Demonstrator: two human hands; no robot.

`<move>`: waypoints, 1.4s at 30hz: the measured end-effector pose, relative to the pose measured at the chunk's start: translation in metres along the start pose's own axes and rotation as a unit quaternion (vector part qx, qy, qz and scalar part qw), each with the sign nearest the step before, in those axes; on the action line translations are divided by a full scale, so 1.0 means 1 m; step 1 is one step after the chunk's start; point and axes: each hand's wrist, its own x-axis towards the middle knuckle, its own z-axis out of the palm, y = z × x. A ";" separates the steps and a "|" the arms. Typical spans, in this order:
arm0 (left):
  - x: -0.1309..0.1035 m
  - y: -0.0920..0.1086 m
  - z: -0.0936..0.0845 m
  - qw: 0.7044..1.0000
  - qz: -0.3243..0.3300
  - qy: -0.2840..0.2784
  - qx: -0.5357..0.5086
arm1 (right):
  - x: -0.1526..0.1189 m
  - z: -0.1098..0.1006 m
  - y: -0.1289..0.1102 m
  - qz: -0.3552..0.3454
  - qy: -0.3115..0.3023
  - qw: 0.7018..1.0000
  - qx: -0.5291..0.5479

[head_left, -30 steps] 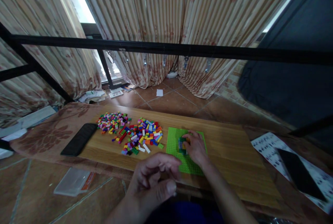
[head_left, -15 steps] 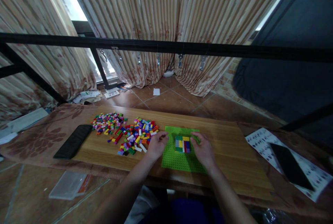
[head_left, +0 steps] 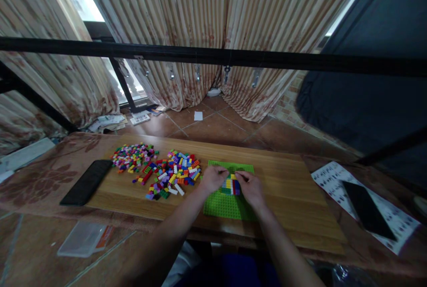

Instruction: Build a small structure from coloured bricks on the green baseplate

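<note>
A green studded baseplate [head_left: 213,205] lies on the wooden board, bearing a small patchwork of toy building bricks [head_left: 228,185] in yellow, green, blue, white and red. At the left back corner of this patchwork is my left hand [head_left: 212,179], its thumb and fingertips closed together. My right hand [head_left: 251,188] meets it from the other side, fingers pinched at the right back corner. Both sets of fingertips cover the back row of bricks. Anything small between them is hidden.
Loose bricks [head_left: 175,173] lie in a heap left of the baseplate, with smaller pieces [head_left: 131,156] farther left. A black tray-like object [head_left: 87,182] lies at the board's left end. On the right, a dark phone-like slab [head_left: 368,209] rests on a printed sheet [head_left: 328,176].
Both hands have moved inward over the back edge of the brick patchwork, and their fingertips have come close together. The camera view has shifted slightly.
</note>
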 end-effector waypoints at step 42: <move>-0.087 -0.004 -0.044 0.991 0.031 0.134 -0.006 | -0.051 -0.035 0.022 0.079 0.107 0.981 0.144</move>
